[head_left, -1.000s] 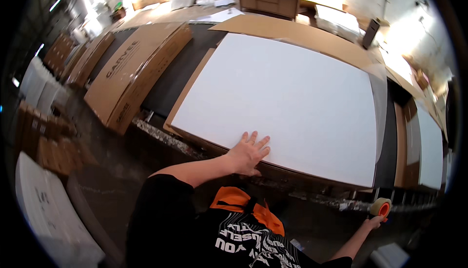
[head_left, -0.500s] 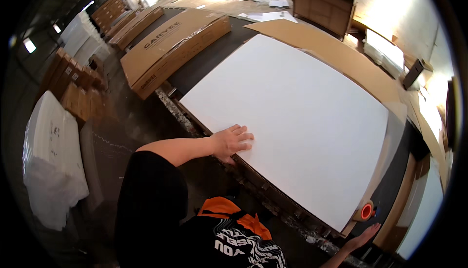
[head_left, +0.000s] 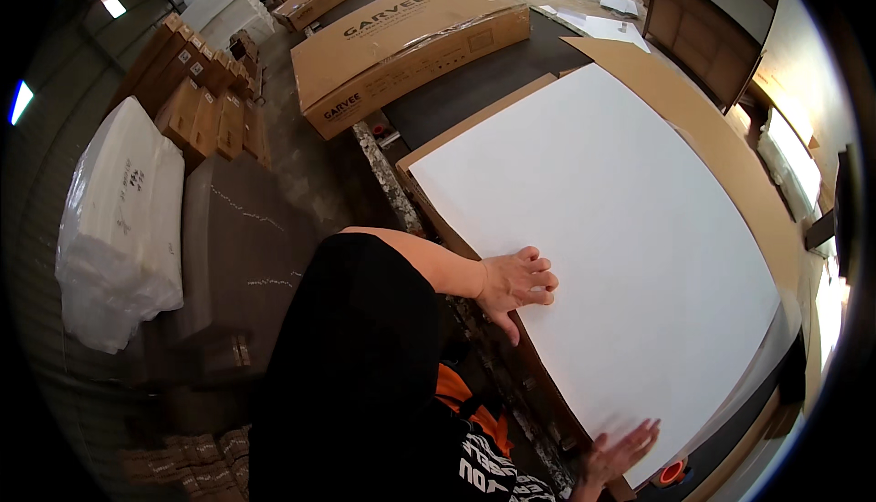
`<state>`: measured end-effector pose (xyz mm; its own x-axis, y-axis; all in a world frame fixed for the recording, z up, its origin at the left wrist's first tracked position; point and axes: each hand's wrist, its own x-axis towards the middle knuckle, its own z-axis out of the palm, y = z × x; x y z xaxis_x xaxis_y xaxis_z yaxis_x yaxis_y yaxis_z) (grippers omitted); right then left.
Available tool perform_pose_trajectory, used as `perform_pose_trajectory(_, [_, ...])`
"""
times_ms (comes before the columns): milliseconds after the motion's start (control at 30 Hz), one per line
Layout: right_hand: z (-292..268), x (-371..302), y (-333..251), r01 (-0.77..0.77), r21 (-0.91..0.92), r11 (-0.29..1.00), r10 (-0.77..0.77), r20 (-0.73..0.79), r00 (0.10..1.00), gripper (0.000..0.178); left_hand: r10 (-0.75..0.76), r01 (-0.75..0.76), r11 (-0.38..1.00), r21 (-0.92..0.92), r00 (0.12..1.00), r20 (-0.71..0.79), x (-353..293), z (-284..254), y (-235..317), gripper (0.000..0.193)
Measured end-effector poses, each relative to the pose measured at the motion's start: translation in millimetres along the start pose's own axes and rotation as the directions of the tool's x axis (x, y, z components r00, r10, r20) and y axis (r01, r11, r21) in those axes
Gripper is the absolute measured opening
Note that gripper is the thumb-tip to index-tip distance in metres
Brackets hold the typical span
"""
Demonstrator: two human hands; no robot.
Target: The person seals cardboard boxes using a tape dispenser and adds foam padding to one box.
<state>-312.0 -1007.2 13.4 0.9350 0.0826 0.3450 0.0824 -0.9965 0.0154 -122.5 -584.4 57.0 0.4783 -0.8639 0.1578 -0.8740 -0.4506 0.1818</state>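
Observation:
A large white flat panel (head_left: 602, 228) lies on brown cardboard (head_left: 730, 151) that shows past its far edge. My left hand (head_left: 518, 287) rests on the panel's near long edge, fingers spread and bent on the white surface, thumb hanging over the side. Its grasp is loose and open. Over the panel's near right corner is my right hand (head_left: 625, 452), slightly blurred, with fingers stretched out and nothing in them. Whether it touches the surface I cannot tell. A roll of tape with an orange-red core (head_left: 673, 473) sits just beyond that corner.
A long closed carton (head_left: 411, 46) lies on the dark conveyor or bench top (head_left: 465, 91) beyond the panel. At the left stand a plastic-wrapped white bundle (head_left: 123, 219), a dark grey covered block (head_left: 237, 256) and stacked cartons (head_left: 205, 119). A brown framed board (head_left: 707, 23) leans at the far right.
The view has swung, shifting the scene sideways. My right hand has moved from beside the tape roll to over the panel's corner. My left hand stays at the near edge, a little further along it.

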Motion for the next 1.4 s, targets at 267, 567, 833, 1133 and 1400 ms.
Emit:
perform_pose_trajectory(267, [-23.9,51.3,-93.2,0.010,-0.073,0.997,0.011,0.271,0.963,0.083,-0.124,0.108,0.985,-0.134,0.985,-0.121,-33.8,-13.3,-6.6,0.097])
perform_pose_trajectory(567, [-15.3,69.0,-105.8,-0.028,-0.093,0.995,0.066,0.444,0.893,0.080,-0.621,0.612,0.777,0.150,0.783,0.023,-83.8,-30.2,-102.3,0.098])
perform_pose_trajectory(833, [-10.2,92.5,-133.8,-0.137,0.154,0.978,0.042,0.502,0.864,0.085,-0.289,0.289,0.954,-0.086,0.957,0.015,15.8,26.5,23.6,0.075])
perform_pose_trajectory(1133, [17.5,202.8,122.6,-0.274,0.463,0.843,0.434,-0.285,0.855,0.068,-0.351,0.346,0.936,0.057,0.926,0.141,44.3,26.1,61.4,0.072])
perform_pose_trajectory(1400, [198.1,347.1,439.3,-0.516,0.797,-0.315,0.837,0.490,0.246,0.076,-0.487,0.467,0.870,0.160,0.865,0.122,31.1,11.0,69.3,0.067])
